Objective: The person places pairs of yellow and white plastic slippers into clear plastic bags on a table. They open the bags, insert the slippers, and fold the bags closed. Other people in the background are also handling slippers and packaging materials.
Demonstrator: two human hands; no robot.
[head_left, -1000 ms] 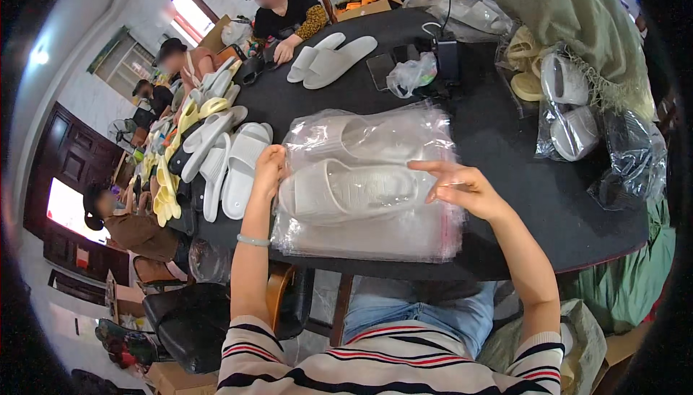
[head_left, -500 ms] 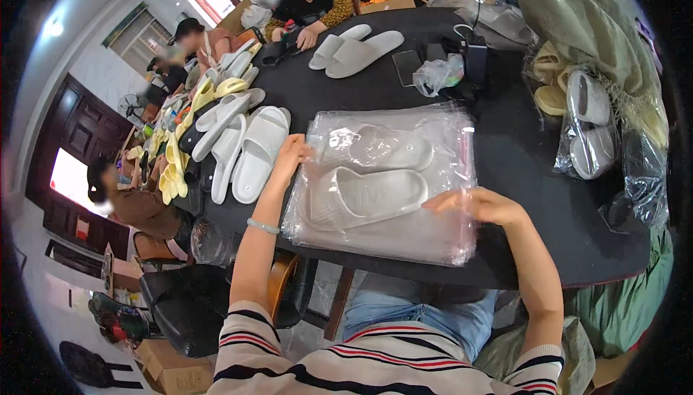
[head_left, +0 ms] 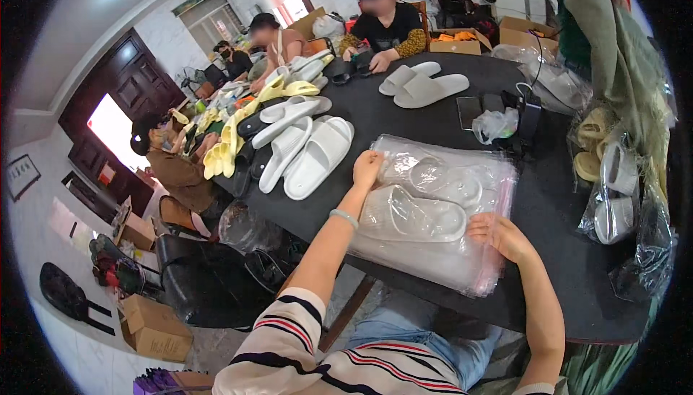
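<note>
In the head view, a stack of clear plastic bags [head_left: 440,250] lay on the black table [head_left: 548,200] straight in front of the person, its near edge hanging just over the table's edge. 2 pale slippers showed through the plastic: the near slipper [head_left: 411,214] lay across the middle of the stack and the far slipper [head_left: 444,178] just behind it. The left hand [head_left: 367,167] rested on the far left corner of the stack, fingers curled down onto the plastic; whether they pinched it could not be told. The right hand [head_left: 498,236] lay on the right part of the stack, beside the toe of the near slipper, its fingers slightly spread and pressed flat rather than closed on anything. A pale bracelet [head_left: 345,216] circled the left wrist. To the left of the stack, a row of white slippers [head_left: 310,153] lay side by side, with yellow slippers [head_left: 224,146] further along. A grey pair of slippers [head_left: 422,86] sat at the far side, near another person's hand [head_left: 377,65]. A crumpled small bag [head_left: 494,124] lay beyond the stack, and bagged slippers [head_left: 613,193] were heaped at the right edge.
</note>
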